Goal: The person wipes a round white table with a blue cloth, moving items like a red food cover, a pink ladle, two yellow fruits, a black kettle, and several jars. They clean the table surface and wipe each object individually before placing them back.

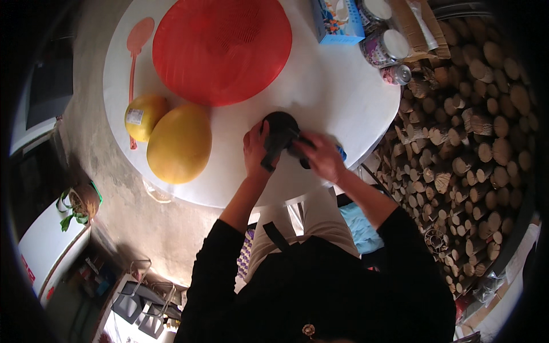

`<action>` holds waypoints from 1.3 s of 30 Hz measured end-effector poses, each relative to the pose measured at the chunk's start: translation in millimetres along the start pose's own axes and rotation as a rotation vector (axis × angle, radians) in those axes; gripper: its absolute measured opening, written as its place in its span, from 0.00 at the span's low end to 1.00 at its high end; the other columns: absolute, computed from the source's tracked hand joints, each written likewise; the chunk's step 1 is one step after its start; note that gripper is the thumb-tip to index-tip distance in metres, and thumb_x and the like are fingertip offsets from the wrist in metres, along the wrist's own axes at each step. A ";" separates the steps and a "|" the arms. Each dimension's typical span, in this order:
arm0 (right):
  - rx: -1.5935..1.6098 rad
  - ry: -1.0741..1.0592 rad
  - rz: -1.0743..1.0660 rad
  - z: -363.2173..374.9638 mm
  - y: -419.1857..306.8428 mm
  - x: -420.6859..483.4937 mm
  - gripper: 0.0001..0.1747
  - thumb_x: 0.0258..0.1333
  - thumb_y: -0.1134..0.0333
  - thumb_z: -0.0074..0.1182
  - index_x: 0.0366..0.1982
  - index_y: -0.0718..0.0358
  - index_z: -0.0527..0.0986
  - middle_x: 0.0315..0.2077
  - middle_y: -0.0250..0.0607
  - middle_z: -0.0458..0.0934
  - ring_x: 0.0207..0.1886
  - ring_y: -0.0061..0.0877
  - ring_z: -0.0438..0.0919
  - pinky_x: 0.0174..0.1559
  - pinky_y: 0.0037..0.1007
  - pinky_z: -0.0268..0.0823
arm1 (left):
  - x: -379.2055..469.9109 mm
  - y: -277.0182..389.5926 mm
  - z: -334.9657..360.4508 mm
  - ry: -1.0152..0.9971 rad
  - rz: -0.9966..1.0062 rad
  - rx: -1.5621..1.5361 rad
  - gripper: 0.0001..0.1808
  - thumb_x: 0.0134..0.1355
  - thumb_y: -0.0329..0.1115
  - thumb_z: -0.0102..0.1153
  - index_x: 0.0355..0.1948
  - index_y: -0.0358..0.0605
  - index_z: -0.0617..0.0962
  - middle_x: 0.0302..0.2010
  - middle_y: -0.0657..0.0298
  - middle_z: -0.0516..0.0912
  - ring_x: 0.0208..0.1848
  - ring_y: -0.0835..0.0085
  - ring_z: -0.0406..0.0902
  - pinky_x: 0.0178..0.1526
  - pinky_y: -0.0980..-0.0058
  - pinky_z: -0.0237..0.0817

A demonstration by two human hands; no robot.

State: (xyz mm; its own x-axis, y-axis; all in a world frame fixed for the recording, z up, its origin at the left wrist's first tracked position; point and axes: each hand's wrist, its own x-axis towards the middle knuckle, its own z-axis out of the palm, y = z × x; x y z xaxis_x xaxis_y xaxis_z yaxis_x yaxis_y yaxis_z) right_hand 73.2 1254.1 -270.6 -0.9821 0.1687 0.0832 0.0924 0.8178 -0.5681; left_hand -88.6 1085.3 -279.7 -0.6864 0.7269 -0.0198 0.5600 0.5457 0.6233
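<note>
My left hand (256,150) grips the side of a black object (281,124) with a rounded far end, resting on or just above the white round table (240,171). It may be a shoe, but I cannot tell for sure. My right hand (322,156) is blurred, its fingers closed around a dark, slim thing (305,141) held against the black object's right side. What this thing is cannot be made out. Just beyond my right hand, a small blue item (341,152) shows, partly hidden by the hand. Another dark piece (305,163) lies under that hand.
Left of my hands lie a large yellow pomelo (180,145), a smaller labelled one (148,113) and a red fly swatter (133,73). A red plastic food cover (223,51) stands behind. A blue box (339,21), jars (386,47) and a can (396,75) stand right, near stacked firewood (467,150).
</note>
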 end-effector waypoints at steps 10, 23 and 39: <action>-0.482 0.237 0.742 -45.5 133.7 137.7 0.34 0.62 0.55 0.57 0.67 0.54 0.65 0.68 0.46 0.64 0.65 0.49 0.68 0.60 0.55 0.67 | -0.8 18.0 26.8 0.062 -0.164 -1.036 0.20 0.64 0.25 0.63 0.57 0.41 0.77 0.54 0.60 0.78 0.48 0.70 0.79 0.55 0.71 0.71; -0.358 0.135 0.246 -47.1 131.0 165.7 0.35 0.51 0.75 0.57 0.64 0.46 0.75 0.66 0.38 0.69 0.61 0.47 0.71 0.61 0.47 0.69 | -54.6 2.6 -21.8 0.061 -0.114 -0.618 0.11 0.70 0.21 0.55 0.51 0.42 0.77 0.49 0.60 0.81 0.41 0.75 0.83 0.46 0.76 0.76; 0.053 -0.116 0.087 -6.9 40.9 48.5 0.25 0.55 0.69 0.58 0.56 0.53 0.78 0.57 0.47 0.77 0.56 0.46 0.76 0.59 0.46 0.70 | -34.2 27.3 -77.1 0.140 -0.224 -0.675 0.10 0.71 0.21 0.53 0.51 0.38 0.77 0.48 0.60 0.81 0.40 0.74 0.83 0.46 0.76 0.77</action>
State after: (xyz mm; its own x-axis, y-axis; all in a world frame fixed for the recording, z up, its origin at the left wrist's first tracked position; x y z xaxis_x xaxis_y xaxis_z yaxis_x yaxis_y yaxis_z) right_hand 30.5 1299.5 -284.1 -0.9835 0.1704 -0.0613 0.1720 0.7724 -0.6115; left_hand -85.7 1043.2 -201.8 -0.8292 0.5434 -0.1313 0.0219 0.2662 0.9637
